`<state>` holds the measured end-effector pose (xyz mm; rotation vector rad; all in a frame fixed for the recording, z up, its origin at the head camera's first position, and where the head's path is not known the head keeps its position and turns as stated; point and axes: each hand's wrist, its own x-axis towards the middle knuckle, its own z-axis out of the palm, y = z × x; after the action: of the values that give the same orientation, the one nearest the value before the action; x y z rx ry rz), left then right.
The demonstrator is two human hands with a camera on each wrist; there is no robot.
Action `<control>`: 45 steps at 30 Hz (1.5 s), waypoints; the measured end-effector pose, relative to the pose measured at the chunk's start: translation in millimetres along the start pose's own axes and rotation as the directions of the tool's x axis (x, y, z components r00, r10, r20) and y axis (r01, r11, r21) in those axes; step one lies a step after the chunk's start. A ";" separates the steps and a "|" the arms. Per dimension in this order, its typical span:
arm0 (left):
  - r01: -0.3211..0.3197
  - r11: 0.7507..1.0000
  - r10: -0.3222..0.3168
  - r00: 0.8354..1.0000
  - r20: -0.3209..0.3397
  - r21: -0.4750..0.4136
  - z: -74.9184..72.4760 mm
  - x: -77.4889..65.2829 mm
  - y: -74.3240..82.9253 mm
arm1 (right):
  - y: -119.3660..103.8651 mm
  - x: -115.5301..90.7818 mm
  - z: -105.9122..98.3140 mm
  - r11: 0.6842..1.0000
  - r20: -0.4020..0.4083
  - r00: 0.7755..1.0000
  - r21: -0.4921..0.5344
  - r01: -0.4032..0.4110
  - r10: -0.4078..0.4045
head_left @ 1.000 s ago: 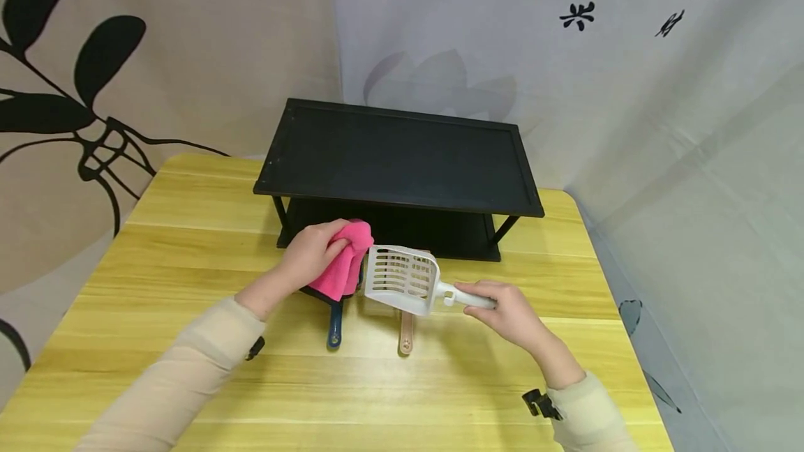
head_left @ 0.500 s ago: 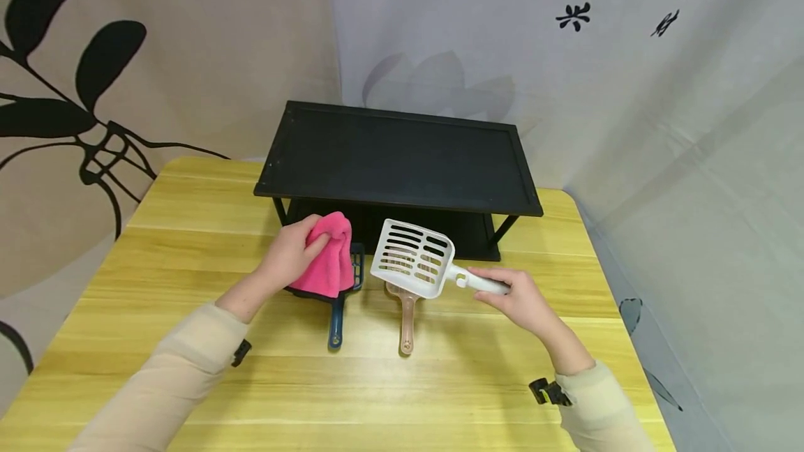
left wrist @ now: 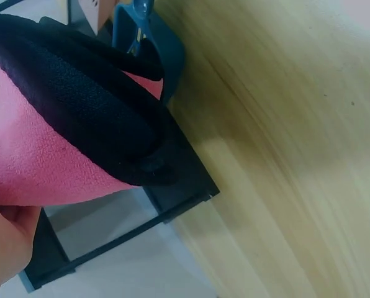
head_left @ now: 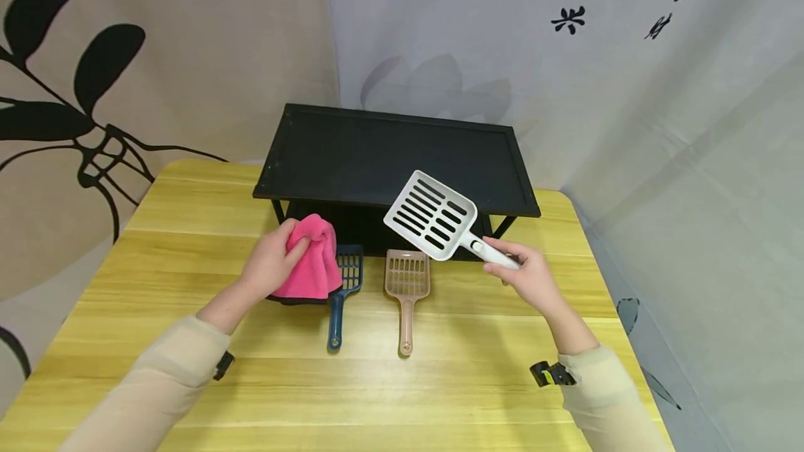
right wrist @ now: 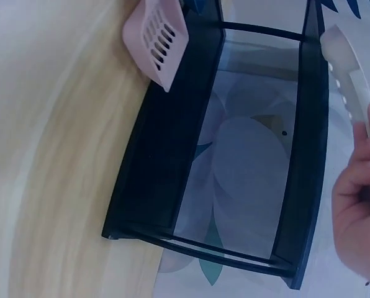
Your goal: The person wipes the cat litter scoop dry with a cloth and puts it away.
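Note:
My left hand (head_left: 270, 264) grips a bunched pink cloth (head_left: 317, 267), whose dark underside (left wrist: 92, 99) fills much of the left wrist view. Just right of the cloth lies a blue litter scoop (head_left: 336, 319), partly overlapped by it. In my right hand (head_left: 530, 276) is the handle of a white slotted litter scoop (head_left: 433, 217), its head raised in front of the black rack and tilted up to the left. The right wrist view catches this white scoop (right wrist: 343, 62) edge-on. A beige litter scoop (head_left: 407, 323) lies on the table between both hands, handle towards me.
A black two-tier rack (head_left: 389, 152) stands at the back of the wooden table (head_left: 377, 403); the scoop heads lie along its front edge. Behind it hang pale curtains (head_left: 251, 33) with dark leaf and character prints.
The white scoop has risen and moved right, away from over the beige scoop, which now shows fully. My left hand has drawn the pink cloth left, uncovering more of the blue scoop.

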<state>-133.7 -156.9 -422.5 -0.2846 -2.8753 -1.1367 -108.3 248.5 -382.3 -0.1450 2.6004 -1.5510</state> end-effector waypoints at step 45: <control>0.022 0.999 -0.020 0.996 -0.082 0.027 -6.2 -11.1 -14.7 | -26.2 20.4 -5.0 0.853 -0.003 0.941 0.424 -0.305 0.339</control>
<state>-125.6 -173.5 -429.0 -0.2023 -2.8267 -1.0846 -128.5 237.6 -357.8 0.3782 2.1232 -1.9539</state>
